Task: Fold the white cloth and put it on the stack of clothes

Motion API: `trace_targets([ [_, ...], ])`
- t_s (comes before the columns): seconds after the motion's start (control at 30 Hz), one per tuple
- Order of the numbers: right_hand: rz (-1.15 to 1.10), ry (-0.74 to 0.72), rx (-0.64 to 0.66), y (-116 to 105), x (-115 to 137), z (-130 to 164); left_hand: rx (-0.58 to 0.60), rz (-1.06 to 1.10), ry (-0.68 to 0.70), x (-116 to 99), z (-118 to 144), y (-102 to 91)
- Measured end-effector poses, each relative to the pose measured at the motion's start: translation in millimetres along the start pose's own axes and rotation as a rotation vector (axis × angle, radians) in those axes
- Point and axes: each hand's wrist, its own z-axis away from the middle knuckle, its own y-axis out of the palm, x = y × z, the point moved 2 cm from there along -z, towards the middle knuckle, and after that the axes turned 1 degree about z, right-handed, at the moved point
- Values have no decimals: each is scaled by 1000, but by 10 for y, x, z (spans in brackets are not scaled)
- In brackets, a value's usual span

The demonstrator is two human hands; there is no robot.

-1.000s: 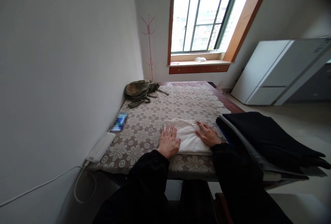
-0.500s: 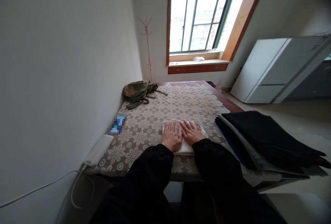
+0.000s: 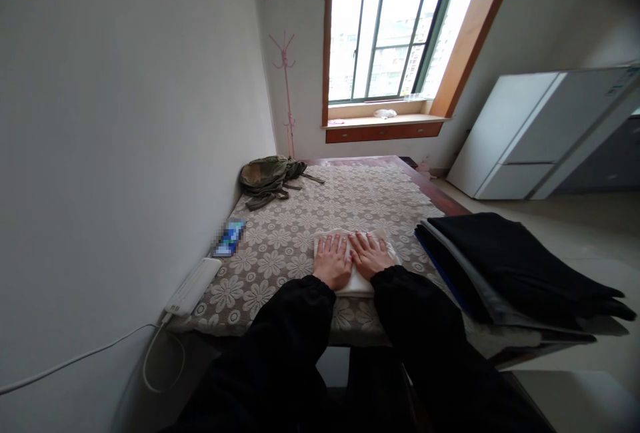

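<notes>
A folded white cloth (image 3: 357, 284) lies flat near the front edge of the table, on a tablecloth (image 3: 270, 264) with a pattern of pale flowers. My left hand (image 3: 333, 262) rests palm down on the cloth's left half, its fingers stretched out and pointing away from me. On the right half lies my right hand (image 3: 369, 254), also flat with spread fingers. The two hands nearly touch at the thumbs. Much of the cloth is hidden beneath them.
Folded dark clothes (image 3: 500, 260) are stacked at the table's right edge. A white power strip (image 3: 193, 286) with a cable and a phone (image 3: 231, 238) lie along the left wall. Farther back sits a green backpack (image 3: 270, 176). A white fridge (image 3: 520, 126) stands beyond, right.
Both hands stay flat on the white cloth, almost unmoved. Only the camera view has shifted very slightly.
</notes>
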Motion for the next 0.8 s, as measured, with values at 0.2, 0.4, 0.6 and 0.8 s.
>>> trace_targets([
  [0.2, -14, 0, 26, -41, 14, 13, 14, 31, -10, 8, -5, 10],
  [0.4, 46, 11, 72, -77, 38, 14, 2, 18, -4, 12, -13, 32],
  [0.6, 114, 36, 131, -101, 50, 1, -31, 41, -4, 20, -22, 59],
  [0.8, 113, 37, 156, -118, 50, -7, -27, 58, -14, 26, -29, 67],
])
